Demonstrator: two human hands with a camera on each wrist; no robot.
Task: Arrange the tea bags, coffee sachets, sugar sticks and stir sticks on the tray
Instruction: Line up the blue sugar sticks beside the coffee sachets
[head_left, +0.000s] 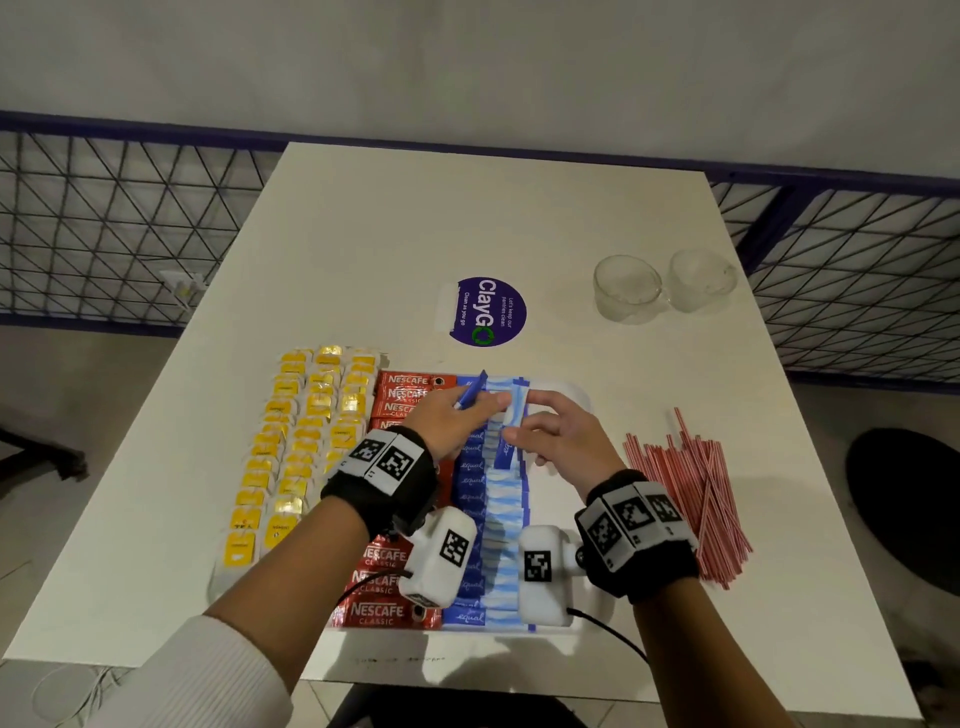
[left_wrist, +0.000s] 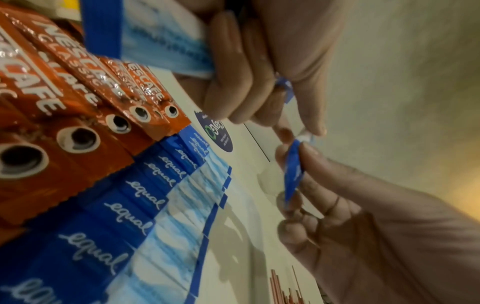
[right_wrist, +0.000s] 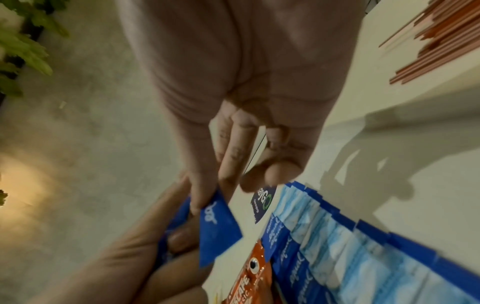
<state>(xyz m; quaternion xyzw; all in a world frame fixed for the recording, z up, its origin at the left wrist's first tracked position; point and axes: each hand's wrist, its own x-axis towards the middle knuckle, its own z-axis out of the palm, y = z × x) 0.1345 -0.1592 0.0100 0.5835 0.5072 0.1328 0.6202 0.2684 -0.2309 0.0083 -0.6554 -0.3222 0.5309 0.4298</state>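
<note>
A white tray (head_left: 571, 391) holds rows of yellow tea bags (head_left: 301, 441), red coffee sachets (head_left: 387, 582) and blue sugar sticks (head_left: 493, 519). My left hand (head_left: 483, 402) hovers over the far end of the tray and grips a small bundle of blue sugar sticks (left_wrist: 161, 41). My right hand (head_left: 519, 431) is close beside it and pinches a single blue sugar stick (head_left: 505, 449) between thumb and forefinger; the same sugar stick (right_wrist: 218, 222) shows in the right wrist view. Red-and-white stir sticks (head_left: 691, 493) lie in a loose pile on the table, right of the tray.
Two clear glass cups (head_left: 628, 288) (head_left: 701, 280) stand at the far right of the white table. A round purple sticker (head_left: 488, 312) is stuck on the table beyond the tray. A wire-mesh fence (head_left: 104, 234) runs behind the table.
</note>
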